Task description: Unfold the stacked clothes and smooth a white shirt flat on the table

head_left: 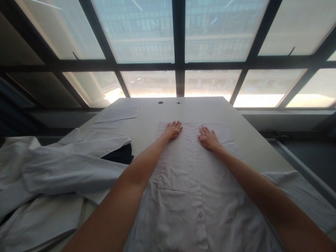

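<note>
A white button-up shirt point(181, 168) lies spread on the white table, its button placket running down the middle and its far edge laid straight across. My left hand point(173, 130) rests flat near the shirt's far left corner, fingers stretched out. On the other side of the placket, my right hand point(208, 138) lies palm down on the cloth with its fingers spread. Neither hand grips the fabric. Wrinkles run through the shirt's nearer part, and a pocket seam shows left of the buttons. Both forearms cover parts of its sides.
A heap of white garments point(65, 171) with a dark piece point(120, 154) among them lies at the left. Paper sheets point(118, 112) sit on the table point(199, 108) at the far left. More white cloth point(301, 192) hangs over the right edge. Windows stand behind.
</note>
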Action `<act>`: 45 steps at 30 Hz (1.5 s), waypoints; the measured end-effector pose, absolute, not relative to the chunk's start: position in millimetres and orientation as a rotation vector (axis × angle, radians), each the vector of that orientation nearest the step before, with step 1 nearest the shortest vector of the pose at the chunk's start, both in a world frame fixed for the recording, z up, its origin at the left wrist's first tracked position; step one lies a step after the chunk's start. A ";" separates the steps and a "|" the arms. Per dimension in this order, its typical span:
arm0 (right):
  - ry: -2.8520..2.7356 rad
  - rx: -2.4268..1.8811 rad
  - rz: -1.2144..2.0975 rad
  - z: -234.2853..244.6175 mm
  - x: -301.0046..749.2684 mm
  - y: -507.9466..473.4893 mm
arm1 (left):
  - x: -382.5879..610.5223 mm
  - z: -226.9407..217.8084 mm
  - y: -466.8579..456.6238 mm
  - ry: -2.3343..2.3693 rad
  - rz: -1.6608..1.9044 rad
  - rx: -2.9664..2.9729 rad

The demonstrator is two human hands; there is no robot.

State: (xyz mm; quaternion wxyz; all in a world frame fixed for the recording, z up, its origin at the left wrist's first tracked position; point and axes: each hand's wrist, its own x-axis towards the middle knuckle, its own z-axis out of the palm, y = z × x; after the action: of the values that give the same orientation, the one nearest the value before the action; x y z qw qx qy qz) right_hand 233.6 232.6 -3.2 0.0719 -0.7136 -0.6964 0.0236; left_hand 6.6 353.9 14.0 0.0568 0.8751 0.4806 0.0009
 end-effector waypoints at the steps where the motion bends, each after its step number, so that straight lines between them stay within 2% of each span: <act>1: -2.091 -2.145 0.071 -3.7 233.4 233.0 | -5.3 16.8 363.2 1.521 -0.014 2.618; 6: -2.079 -2.151 0.087 -4.8 232.0 234.3 | -28.4 25.0 370.8 1.702 0.046 2.563; 14: -2.074 -2.146 0.076 -4.7 231.2 233.5 | 46.2 7.0 278.4 1.296 0.087 2.729; 24: -1.864 -2.197 -0.118 4.1 207.0 208.9 | 48.4 8.7 263.2 1.312 0.138 2.757; 30: -2.074 -2.013 0.091 -0.7 179.9 162.3 | 49.9 26.5 238.2 1.521 0.394 2.825; 34: -2.018 -2.125 0.042 3.0 210.7 147.8 | 57.0 32.1 198.3 1.472 0.362 2.830; 39: -1.854 -2.354 -0.001 -0.3 268.1 139.2 | 57.8 16.4 138.8 1.272 0.190 2.758; 45: -1.794 -2.377 -0.023 -12.6 283.1 138.8 | 42.0 5.9 109.6 1.120 0.197 2.801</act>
State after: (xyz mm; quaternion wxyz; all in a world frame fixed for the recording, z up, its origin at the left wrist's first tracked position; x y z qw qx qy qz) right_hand 283.1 138.8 -12.6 0.0816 -0.7955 -0.6003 -0.0077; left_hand 42.0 109.6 5.9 0.0591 0.9249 0.3699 0.0649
